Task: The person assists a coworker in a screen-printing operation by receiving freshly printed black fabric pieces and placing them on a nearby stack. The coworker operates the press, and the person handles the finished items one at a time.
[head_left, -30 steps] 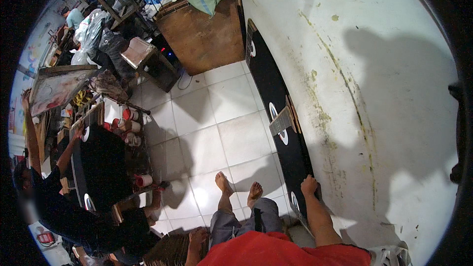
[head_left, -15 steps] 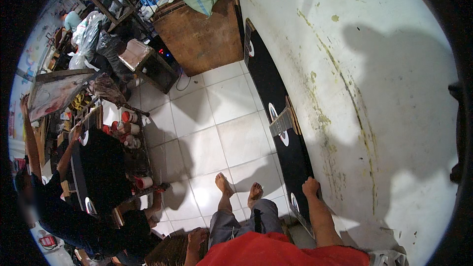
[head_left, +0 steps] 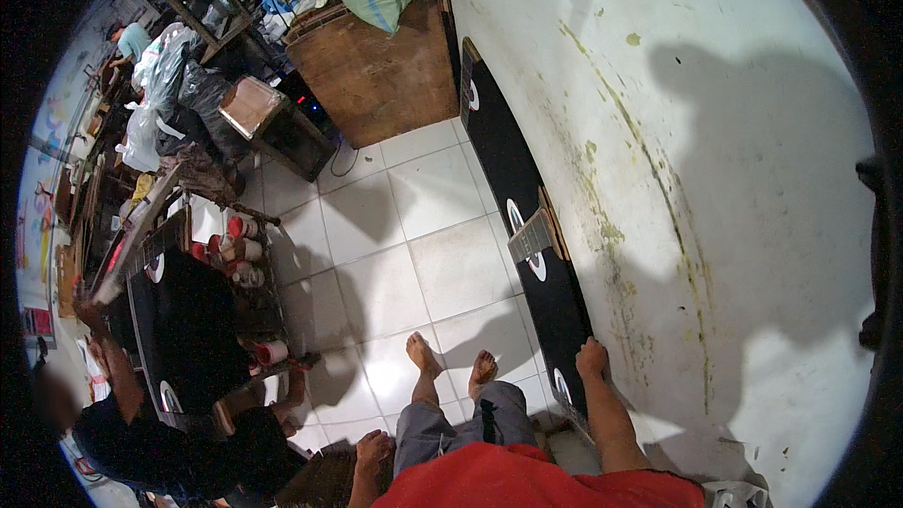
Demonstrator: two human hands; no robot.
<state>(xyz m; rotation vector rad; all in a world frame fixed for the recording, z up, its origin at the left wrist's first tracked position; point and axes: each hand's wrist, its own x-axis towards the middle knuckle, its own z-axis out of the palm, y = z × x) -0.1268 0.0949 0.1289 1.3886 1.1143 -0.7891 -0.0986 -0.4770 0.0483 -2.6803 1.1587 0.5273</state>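
Note:
My right hand is closed at the upper edge of a long black panel with white round marks, which leans along the wall on the right. Another black panel continues beyond it, and a small grey-faced block sits where they meet. My left hand hangs low beside my left thigh, next to a dark brown surface; its fingers look slightly bent, and whatever it rests on is hard to make out.
On the left a co-worker in dark clothing holds a framed screen over a black sheet on a table. Red-and-white tubs stand beside it. A wooden stool and a brown board are farther off.
The co-worker's framed screen has tipped from showing its face to nearly edge-on, and the co-worker's raised arm has come down. My hands have hardly moved; the view has shifted slightly.

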